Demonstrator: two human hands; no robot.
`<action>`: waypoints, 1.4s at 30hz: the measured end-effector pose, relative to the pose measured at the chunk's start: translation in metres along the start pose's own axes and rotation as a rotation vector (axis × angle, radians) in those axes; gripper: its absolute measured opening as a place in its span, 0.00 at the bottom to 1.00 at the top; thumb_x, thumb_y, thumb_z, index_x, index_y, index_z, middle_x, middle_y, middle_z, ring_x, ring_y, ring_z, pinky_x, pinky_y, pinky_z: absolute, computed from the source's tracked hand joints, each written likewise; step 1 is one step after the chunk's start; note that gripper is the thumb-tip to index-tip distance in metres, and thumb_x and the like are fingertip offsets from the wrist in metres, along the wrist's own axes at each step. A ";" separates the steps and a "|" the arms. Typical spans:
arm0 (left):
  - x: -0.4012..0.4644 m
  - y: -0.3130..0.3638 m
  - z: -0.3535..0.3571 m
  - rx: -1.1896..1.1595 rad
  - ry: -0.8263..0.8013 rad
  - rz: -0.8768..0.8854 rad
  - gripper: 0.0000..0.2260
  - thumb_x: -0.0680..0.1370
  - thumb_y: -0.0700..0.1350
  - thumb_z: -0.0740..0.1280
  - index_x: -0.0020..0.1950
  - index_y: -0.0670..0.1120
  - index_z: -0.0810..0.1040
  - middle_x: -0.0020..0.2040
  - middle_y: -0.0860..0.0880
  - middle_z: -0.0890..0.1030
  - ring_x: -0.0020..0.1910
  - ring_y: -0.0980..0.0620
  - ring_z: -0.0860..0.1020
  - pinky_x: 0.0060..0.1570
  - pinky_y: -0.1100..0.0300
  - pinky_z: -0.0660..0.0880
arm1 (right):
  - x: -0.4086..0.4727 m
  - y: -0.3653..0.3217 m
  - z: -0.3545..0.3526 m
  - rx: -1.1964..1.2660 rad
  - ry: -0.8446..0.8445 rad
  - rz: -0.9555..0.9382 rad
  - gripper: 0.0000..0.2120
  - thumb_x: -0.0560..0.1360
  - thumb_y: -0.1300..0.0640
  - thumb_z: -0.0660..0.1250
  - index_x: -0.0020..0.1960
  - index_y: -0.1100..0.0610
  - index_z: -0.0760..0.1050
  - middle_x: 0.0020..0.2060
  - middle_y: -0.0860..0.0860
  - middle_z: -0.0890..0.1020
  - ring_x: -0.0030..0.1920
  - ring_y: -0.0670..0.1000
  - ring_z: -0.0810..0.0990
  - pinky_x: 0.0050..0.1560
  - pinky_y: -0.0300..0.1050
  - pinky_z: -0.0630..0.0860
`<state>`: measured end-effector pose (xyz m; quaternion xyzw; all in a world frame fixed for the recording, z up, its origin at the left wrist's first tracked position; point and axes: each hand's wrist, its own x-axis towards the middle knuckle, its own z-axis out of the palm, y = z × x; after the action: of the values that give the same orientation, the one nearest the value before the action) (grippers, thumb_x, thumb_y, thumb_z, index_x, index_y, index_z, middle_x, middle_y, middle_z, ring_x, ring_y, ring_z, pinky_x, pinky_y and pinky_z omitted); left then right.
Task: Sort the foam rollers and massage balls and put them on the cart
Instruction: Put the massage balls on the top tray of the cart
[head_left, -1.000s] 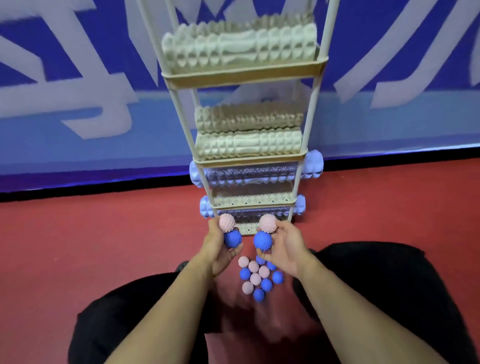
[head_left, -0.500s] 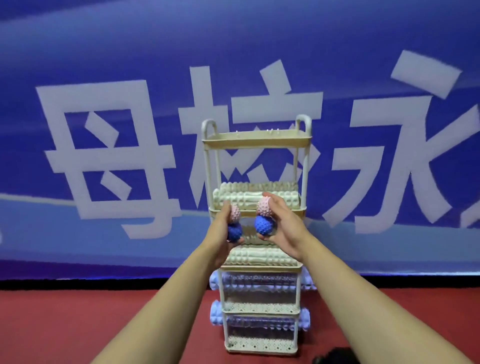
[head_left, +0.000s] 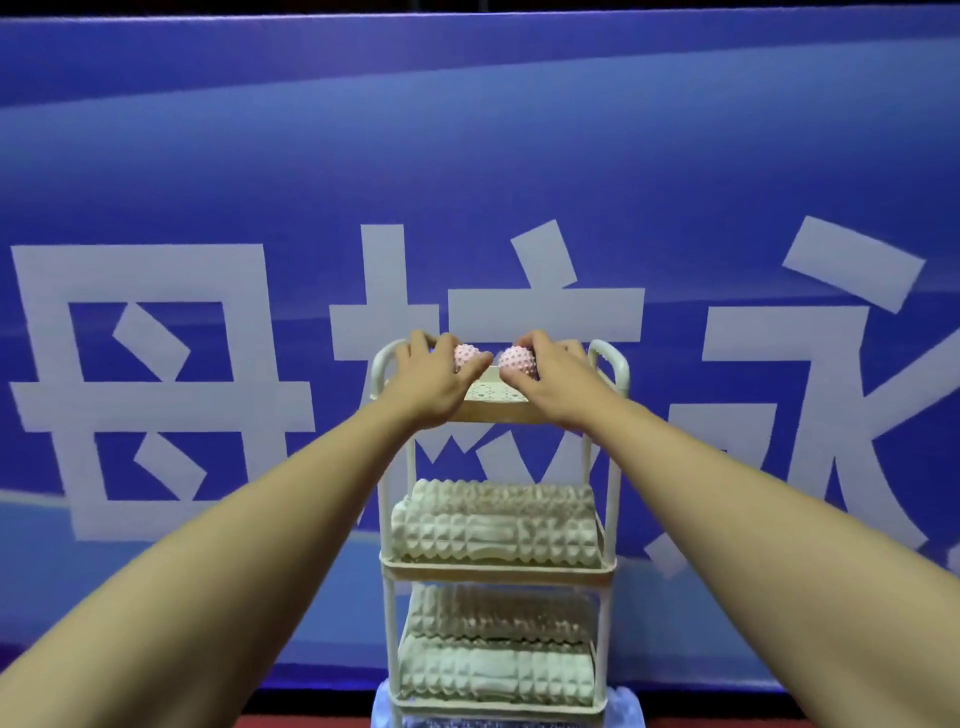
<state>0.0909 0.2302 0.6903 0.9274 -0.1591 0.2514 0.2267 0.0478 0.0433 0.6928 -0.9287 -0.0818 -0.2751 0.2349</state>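
Both bare forearms run up from the lower corners of the frame and meet over the top tray (head_left: 488, 413) of the cream cart (head_left: 387, 545) at centre frame. The left hand (head_left: 434, 382) curls its fingers round a pink spiked massage ball (head_left: 464, 356), with thumb and fingers closed on it; the right hand (head_left: 550, 379) grips a second pink spiked ball (head_left: 517, 362) the same way. The two balls sit just beside each other above the perforated floor of the top tray, and whether they touch it cannot be told. Half a second ago each hand also showed a blue ball under the pink one and was held lower, in front of the second shelf; now the hands have risen to the top tray and the blue balls are hidden behind the hands, apart from a faint blue speck by the left fingers, so whether they are still held cannot be told. A second ago the hands were low by the bottom shelf, above a cluster of pink and blue balls on the red floor. Below the hands, the second shelf holds cream ridged foam rollers (head_left: 493, 535), and the third shelf holds more cream rollers (head_left: 496, 675). At the bottom edge, pale blue roller ends (head_left: 628, 709) stick out either side of the cart. Farthest back, a blue banner (head_left: 467, 130) with large white characters fills the upper frame.
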 end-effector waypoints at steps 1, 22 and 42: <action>0.010 -0.003 0.006 0.052 -0.029 0.008 0.27 0.81 0.67 0.55 0.69 0.48 0.70 0.68 0.42 0.67 0.69 0.41 0.63 0.66 0.46 0.65 | 0.008 0.006 0.004 -0.029 -0.034 0.003 0.22 0.80 0.41 0.62 0.69 0.49 0.67 0.53 0.48 0.72 0.66 0.53 0.64 0.51 0.45 0.62; -0.008 -0.021 0.037 0.004 0.149 0.081 0.18 0.84 0.53 0.58 0.71 0.48 0.73 0.68 0.46 0.74 0.65 0.45 0.73 0.65 0.48 0.71 | 0.001 0.029 0.033 0.002 0.152 -0.113 0.14 0.83 0.49 0.60 0.66 0.51 0.74 0.61 0.48 0.78 0.60 0.51 0.76 0.58 0.49 0.75; -0.273 -0.063 0.137 0.088 -0.094 0.052 0.21 0.83 0.55 0.59 0.74 0.48 0.70 0.72 0.46 0.71 0.70 0.44 0.70 0.67 0.49 0.68 | -0.241 0.061 0.157 -0.201 -0.242 -0.088 0.23 0.82 0.42 0.56 0.75 0.49 0.67 0.71 0.46 0.70 0.71 0.51 0.69 0.69 0.48 0.65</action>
<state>-0.0537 0.2646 0.4159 0.9428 -0.1826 0.2200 0.1713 -0.0624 0.0601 0.4203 -0.9694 -0.1221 -0.1780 0.1168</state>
